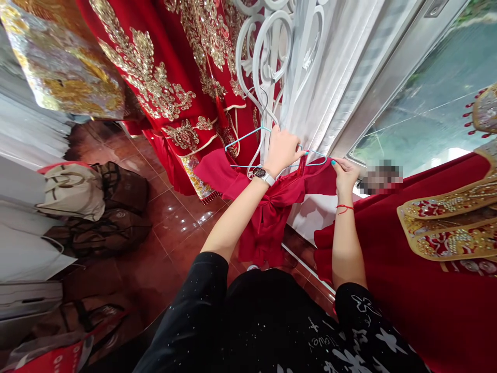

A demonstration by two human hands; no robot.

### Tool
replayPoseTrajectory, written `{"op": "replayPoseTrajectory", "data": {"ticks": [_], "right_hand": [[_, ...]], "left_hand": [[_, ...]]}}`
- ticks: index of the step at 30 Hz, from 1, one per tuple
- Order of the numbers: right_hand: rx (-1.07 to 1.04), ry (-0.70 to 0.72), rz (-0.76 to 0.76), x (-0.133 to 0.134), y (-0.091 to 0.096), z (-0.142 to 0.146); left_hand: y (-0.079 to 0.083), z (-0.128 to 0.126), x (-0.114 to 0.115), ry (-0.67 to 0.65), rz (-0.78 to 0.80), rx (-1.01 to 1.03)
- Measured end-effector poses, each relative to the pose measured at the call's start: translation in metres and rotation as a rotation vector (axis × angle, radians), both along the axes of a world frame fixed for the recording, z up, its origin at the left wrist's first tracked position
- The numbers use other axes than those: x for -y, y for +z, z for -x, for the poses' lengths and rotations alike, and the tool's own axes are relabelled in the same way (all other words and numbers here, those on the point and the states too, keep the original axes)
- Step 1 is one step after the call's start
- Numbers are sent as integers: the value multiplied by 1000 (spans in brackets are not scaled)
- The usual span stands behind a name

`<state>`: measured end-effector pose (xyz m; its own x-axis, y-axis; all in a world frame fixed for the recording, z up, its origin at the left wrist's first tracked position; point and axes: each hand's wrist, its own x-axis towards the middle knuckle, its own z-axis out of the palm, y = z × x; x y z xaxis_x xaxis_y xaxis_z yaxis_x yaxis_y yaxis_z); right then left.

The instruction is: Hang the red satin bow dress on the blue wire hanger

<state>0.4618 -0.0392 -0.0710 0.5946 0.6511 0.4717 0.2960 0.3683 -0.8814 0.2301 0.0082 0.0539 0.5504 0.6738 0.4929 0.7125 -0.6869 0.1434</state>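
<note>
A light-blue wire hanger (244,138) hangs by its hook from a white scrolled metal stand. On it is a crimson dress (267,223) with a gathered bow at the front and wide fabric at the shoulders. My left hand (283,149), with a watch at the wrist, is closed around the hanger's upper part. Its thumb lies near a shoulder strap, and the palm side is hidden. To the right, my right hand (345,173) pinches the outer edge of the dress's shoulder fabric between thumb and fingers, holding it stretched sideways.
Behind the stand (258,52), red gowns (155,77) with gold embroidery hang. A mirror (419,103) stands at right beside another red embroidered garment (438,290). Bags (116,228) sit at left on the glossy tiled floor (174,233). White curtains (341,62) hang behind.
</note>
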Motion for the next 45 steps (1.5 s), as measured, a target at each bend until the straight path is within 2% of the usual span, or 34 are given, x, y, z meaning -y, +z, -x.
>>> {"op": "replayPoseTrajectory", "data": {"ticks": [4, 9, 18, 22, 28, 30, 35, 41, 43, 45], "right_hand": [[10, -35, -35, -8, 11, -3], [55, 36, -82, -15, 29, 5], [178, 113, -73, -32, 65, 42], [237, 163, -17, -24, 71, 55], [398, 403, 113, 3, 74, 48], [462, 442, 141, 7, 72, 48], [475, 297, 161, -1, 59, 63], [460, 114, 171, -13, 49, 78], [483, 52, 156, -10, 46, 78], [485, -36, 114, 1, 34, 78]], "left_hand": [[1, 0, 2, -4, 3, -1], [2, 0, 4, 5, -1, -8], [0, -2, 3, 6, -24, 2], [-2, -2, 1, -3, -22, 24], [-3, -3, 0, 16, 4, 33], [-4, -3, -2, 19, -8, 42], [-4, 2, -6, -31, -22, 6], [7, 25, -4, -204, 32, 6], [6, 37, 3, -203, 9, 81], [-2, 55, 14, -128, -30, 196]]}}
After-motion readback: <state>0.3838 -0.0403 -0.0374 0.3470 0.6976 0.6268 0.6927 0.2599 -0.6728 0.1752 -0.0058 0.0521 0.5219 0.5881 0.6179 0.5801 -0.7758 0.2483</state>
